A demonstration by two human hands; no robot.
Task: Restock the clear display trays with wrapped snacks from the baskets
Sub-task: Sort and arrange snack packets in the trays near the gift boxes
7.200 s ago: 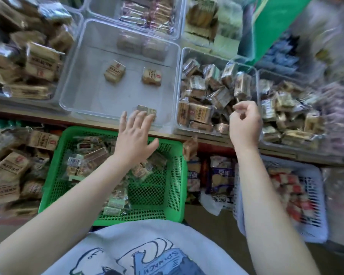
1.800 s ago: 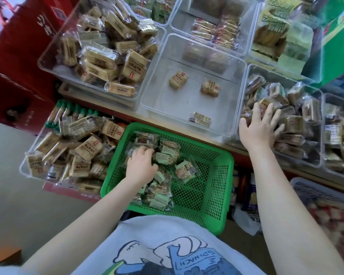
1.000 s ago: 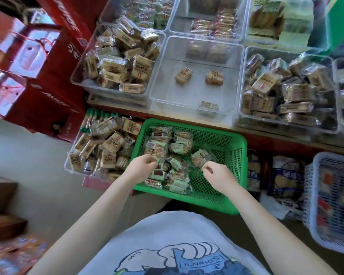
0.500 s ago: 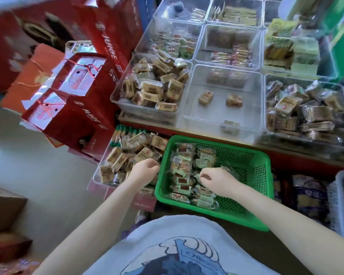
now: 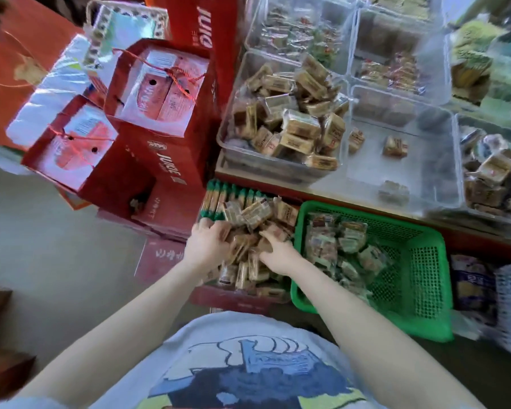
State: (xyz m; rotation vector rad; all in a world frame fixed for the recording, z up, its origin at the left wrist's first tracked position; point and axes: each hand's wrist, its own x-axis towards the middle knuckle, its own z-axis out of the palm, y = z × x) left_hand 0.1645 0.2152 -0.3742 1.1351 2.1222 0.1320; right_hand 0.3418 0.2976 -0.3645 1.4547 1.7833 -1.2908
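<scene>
Beside red "JUICE" boxes (image 5: 160, 160), both hands (image 5: 242, 249) grip wrapped snacks (image 5: 245, 255).

We have one view only, from a wide-angle camera worn on the person's head, looking forward and steeply down. Our own shirt (image 5: 248, 364) fills the bottom edge, and both forearms run up from there to the left hand (image 5: 207, 243) and right hand (image 5: 278, 253) near the middle, so the camera sits close above them. The desk (image 5: 351, 199) with its clear trays (image 5: 401, 154) tilts across the upper right, the red boxes (image 5: 148, 149) lie upper left, and the wide lens bends the edges. With no second view, nothing is shared.
</scene>
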